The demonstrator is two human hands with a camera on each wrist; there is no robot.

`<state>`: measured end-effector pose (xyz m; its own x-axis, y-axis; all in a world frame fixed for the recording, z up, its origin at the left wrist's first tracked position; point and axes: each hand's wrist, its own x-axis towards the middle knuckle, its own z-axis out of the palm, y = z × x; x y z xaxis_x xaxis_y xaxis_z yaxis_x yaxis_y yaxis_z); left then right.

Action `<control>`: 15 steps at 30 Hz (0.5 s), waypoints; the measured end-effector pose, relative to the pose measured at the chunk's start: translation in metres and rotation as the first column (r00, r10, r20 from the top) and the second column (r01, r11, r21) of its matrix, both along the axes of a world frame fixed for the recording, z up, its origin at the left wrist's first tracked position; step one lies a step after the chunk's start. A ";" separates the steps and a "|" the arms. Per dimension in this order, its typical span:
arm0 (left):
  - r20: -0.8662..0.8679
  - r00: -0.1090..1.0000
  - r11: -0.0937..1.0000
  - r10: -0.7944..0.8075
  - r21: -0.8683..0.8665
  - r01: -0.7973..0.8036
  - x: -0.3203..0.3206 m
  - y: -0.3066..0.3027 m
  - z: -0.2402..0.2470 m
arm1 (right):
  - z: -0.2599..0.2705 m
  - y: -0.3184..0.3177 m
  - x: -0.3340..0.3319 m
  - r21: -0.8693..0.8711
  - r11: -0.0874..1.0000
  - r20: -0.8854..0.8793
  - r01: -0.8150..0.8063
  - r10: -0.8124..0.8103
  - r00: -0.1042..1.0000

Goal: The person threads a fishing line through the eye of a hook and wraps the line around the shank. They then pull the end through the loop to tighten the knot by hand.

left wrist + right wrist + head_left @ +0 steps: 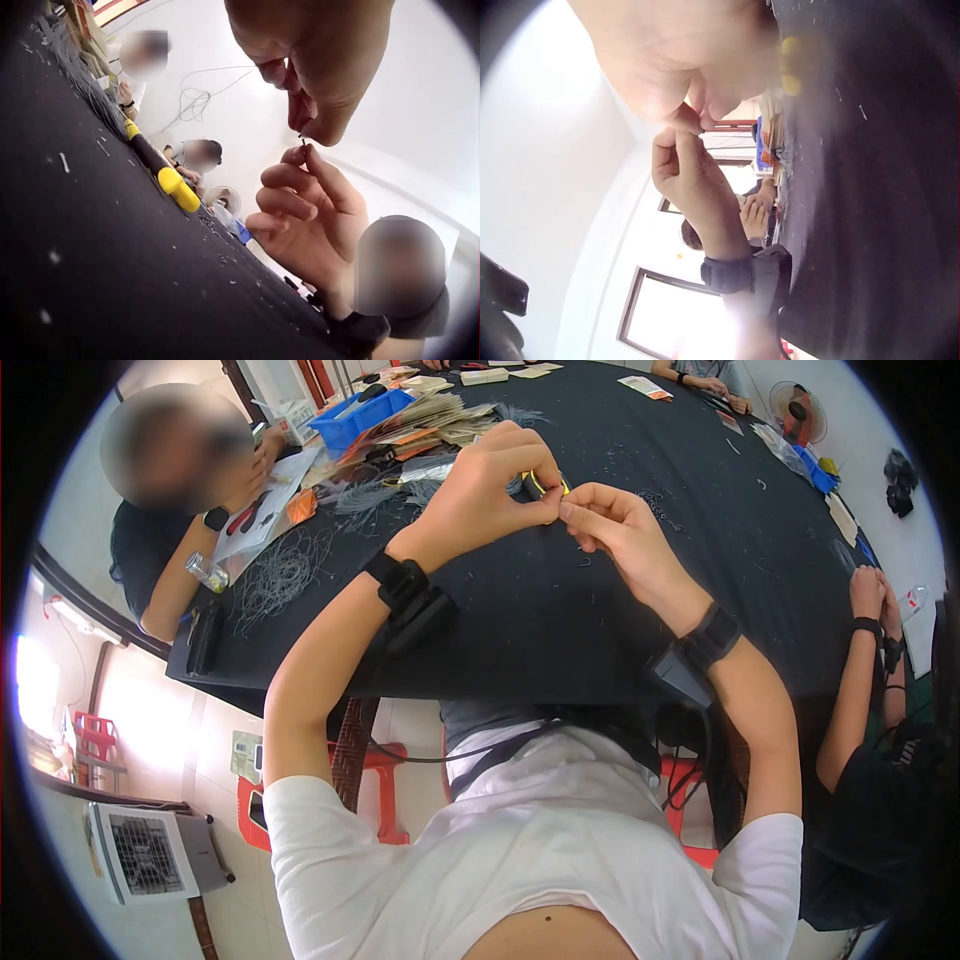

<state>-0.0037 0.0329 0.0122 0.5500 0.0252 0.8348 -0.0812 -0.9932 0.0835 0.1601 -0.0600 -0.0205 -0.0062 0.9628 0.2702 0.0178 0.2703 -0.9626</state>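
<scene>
My left hand [490,485] and right hand [625,540] meet over the far part of the black table. Between their fingertips is a tiny dark fish hook [304,144], thin and mostly hidden. The right thumb and forefinger pinch its lower end in the left wrist view, while the other right fingers curl loosely. The left thumb and forefinger pinch at its upper end. Beyond the hands lies a black tool with yellow ends [178,189] on the tabletop, partly covered by the hands in the head view. Small dark hooks [660,505] lie scattered to the right.
Tangled grey line [285,575] and a small glass jar [207,572] lie at the left. Behind are paper packets [420,425] in a pile and a blue bin [360,418]. A black case [205,638] sits near the left edge. Other people sit around the table.
</scene>
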 end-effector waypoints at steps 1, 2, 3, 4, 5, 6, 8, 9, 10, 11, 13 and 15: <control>0.006 1.000 1.000 -0.001 0.006 0.001 0.000 0.000 0.000 | 0.001 0.000 0.001 0.002 1.000 0.003 -0.020 0.020 1.000; 0.012 1.000 1.000 -0.001 0.012 0.001 0.000 0.001 0.000 | 0.003 -0.001 0.001 0.003 1.000 0.012 -0.024 0.024 1.000; 0.018 1.000 1.000 -0.001 0.019 0.001 0.000 0.002 0.000 | 0.004 -0.001 0.002 0.004 1.000 0.020 -0.028 0.028 0.999; 0.032 0.999 0.999 0.020 0.031 -0.021 0.000 0.004 0.001 | 0.004 -0.001 0.002 0.005 0.999 0.028 -0.033 0.033 0.999; 0.045 0.998 0.998 0.039 0.042 -0.041 -0.001 0.009 0.002 | 0.003 -0.001 0.001 -0.007 0.999 0.028 -0.036 0.036 0.999; 0.058 0.997 0.997 0.059 0.053 -0.062 -0.003 0.013 0.003 | 0.003 -0.002 -0.001 -0.018 0.999 0.027 -0.039 0.040 0.999; 0.039 0.992 0.991 0.124 0.044 -0.126 -0.011 0.020 0.004 | 0.001 -0.002 -0.001 -0.036 0.997 0.036 -0.063 0.064 0.997; 0.061 0.989 0.989 0.133 0.052 -0.137 -0.012 0.025 0.003 | 0.000 -0.001 -0.001 -0.042 0.996 0.047 -0.083 0.085 0.995; 0.084 0.986 0.987 0.142 0.060 -0.147 -0.013 0.030 0.004 | -0.001 -0.001 -0.001 -0.048 0.994 0.057 -0.103 0.105 0.993; 0.074 0.977 0.977 0.199 0.057 -0.203 -0.017 0.035 0.006 | -0.001 -0.001 -0.001 -0.058 0.992 0.061 -0.110 0.114 0.992; 0.102 0.963 0.963 0.251 0.074 -0.259 -0.024 0.045 0.009 | 0.000 -0.002 -0.003 -0.079 0.989 0.071 -0.128 0.134 0.988; 0.116 0.943 0.945 0.313 0.062 -0.321 -0.030 0.053 0.008 | 0.000 -0.002 -0.004 -0.107 0.983 0.089 -0.151 0.161 0.983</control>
<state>-0.0337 0.0858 0.0205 0.4352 0.1165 0.8928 0.2351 -0.9719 0.0123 0.1558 -0.0622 -0.0203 -0.1799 0.9700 0.1637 0.0775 0.1799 -0.9806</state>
